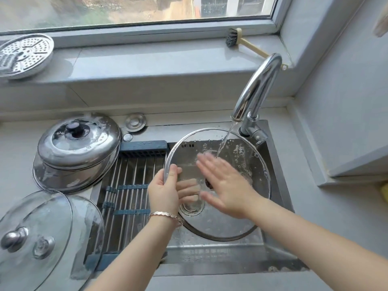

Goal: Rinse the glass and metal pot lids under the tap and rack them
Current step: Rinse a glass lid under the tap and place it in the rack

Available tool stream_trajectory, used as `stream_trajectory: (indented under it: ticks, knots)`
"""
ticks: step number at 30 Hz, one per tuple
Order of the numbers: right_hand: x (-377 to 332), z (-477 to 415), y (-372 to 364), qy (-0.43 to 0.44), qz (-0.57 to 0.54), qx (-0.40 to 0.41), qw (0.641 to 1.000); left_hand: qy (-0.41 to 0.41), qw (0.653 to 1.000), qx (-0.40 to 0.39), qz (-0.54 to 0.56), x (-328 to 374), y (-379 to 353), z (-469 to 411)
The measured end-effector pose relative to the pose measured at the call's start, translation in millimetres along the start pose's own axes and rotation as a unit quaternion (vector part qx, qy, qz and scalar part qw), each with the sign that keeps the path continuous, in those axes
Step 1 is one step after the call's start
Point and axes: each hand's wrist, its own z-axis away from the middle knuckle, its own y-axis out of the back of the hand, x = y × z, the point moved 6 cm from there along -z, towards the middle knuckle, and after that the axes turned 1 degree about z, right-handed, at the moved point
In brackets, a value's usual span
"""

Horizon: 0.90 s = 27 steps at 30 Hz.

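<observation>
- The glass lid is held tilted over the right part of the sink, its top edge just below the spout of the tap.
- The left hand pinches the lid's left rim. The thumb lies on the near face and the fingers show through the glass behind it, so the lid extends to the right of the grip.
- The right hand is flat with straight, motion-blurred fingers, lying over the middle of the lid and holding nothing. A dark knob peeks out at the edge of its palm.
- Water runs from the tap onto the lid's upper part, beside the right fingertips.
- The rack spans the left part of the sink, next to the held lid.
- Two soapy metal lids are stacked on the counter at the sink's far left corner.
- Two more glass lids overlap at the near left corner.
</observation>
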Motion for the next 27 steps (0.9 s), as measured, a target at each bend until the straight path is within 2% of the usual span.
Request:
stream_trajectory:
  ticks: [2, 3, 4, 7, 9, 10, 11, 14, 16, 21, 25, 27]
  knots:
    - [28.9, -4.8, 7.4, -0.156, -0.016, 0.01, 0.988, -0.001, 1.0, -0.016, 0.003, -0.6, -6.5, 3.6]
    - [29.1, -9.0, 10.8, -0.186, -0.032, 0.02, 0.982, -0.002, 1.0, -0.017, 0.002, -2.7, -10.2, 4.1]
    - [19.1, -14.4, 12.6, -0.174, -0.048, 0.024, 0.983, -0.007, 1.0, -0.013, -0.001, -3.8, -13.3, 4.3]
    - [-34.8, -15.4, 5.9, 0.013, -0.076, 0.03, 0.997, -0.05, 0.999, 0.019, -0.008, -1.1, -12.3, -1.4]
    - [-39.2, -1.9, -1.1, 0.102, -0.031, 0.027, 0.994, -0.044, 0.999, 0.022, 0.007, 1.7, -5.0, -4.5]
    - [-28.2, 1.2, -2.8, 0.105, 0.002, 0.021, 0.994, -0.036, 0.999, 0.017, 0.015, 2.5, -1.4, -4.7]
    - [-13.5, 1.4, -1.8, 0.073, 0.023, 0.021, 0.997, -0.029, 0.999, 0.009, 0.024, 3.3, 0.8, -4.4]
    - [22.7, -8.8, 15.0, -0.099, 0.012, 0.032, 0.994, -0.025, 0.999, -0.006, 0.033, 3.6, -0.8, 1.0]
    - [13.1, -23.6, 23.0, -0.126, -0.005, 0.044, 0.991, -0.03, 0.999, 0.001, 0.034, 0.7, -6.0, 2.5]
    - [-52.7, -32.0, 18.0, 0.047, -0.013, 0.094, 0.994, -0.098, 0.992, 0.035, 0.074, 9.3, -5.9, -4.4]
    - [-58.4, -10.5, 17.1, 0.192, -0.005, 0.058, 0.98, -0.117, 0.99, 0.032, 0.077, 24.2, 3.4, -7.9]
    - [-52.0, 7.7, 7.8, 0.236, -0.012, 0.008, 0.972, -0.127, 0.989, 0.012, 0.073, 35.8, 5.3, -8.5]
